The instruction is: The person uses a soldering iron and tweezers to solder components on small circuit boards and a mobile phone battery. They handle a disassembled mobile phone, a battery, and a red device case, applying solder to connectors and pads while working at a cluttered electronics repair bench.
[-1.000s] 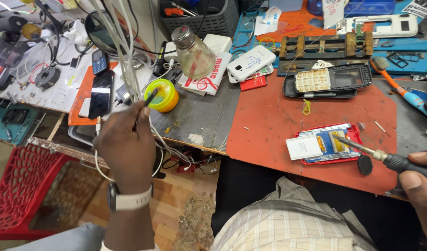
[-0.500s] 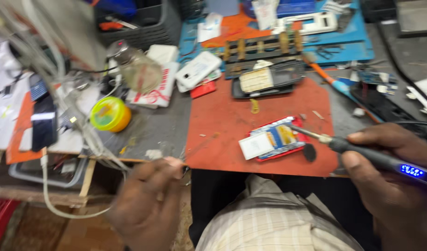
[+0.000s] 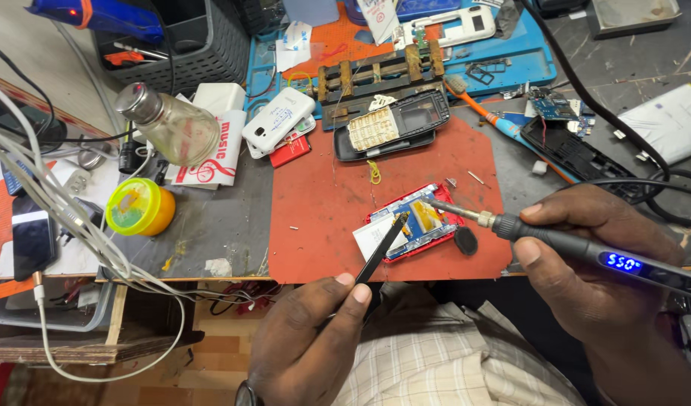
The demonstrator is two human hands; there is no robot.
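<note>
- Person is sitting at a cluttered repair bench, working on a small opened phone circuit board in a red frame (image 3: 415,219), which is lying on the red-orange rubber work mat (image 3: 323,195) near the mat's front edge.
- Progress, as a judgement: early to middle of the soldering job. The board is already stripped out and exposed, both tools are pointing at it, but no finished joint is visible and nothing is reassembled.
- Left to do, judging by the layout: the black phone shell with a pale keypad insert (image 3: 390,126) is lying apart, farther back on the mat, so closing up is not yet done.
- Right hand (image 3: 594,256) is gripping a black pen-style soldering iron with a blue lit display (image 3: 578,244); fingers are curled tight around the barrel, thumb pressing from below.
- The iron's metal tip is resting on or just above the board's upper edge; cannot tell if touching.
- Left hand (image 3: 315,323) is pinching thin black tweezers (image 3: 383,246) between thumb and forefinger, other fingers folded in; no gap visible.
- Tweezer points are sitting at the board's left side, beside a white paper piece (image 3: 369,234); too small to tell if anything is caught in them.
- A round yellow tin with a green lid (image 3: 139,207) is standing well off to the left.
</note>
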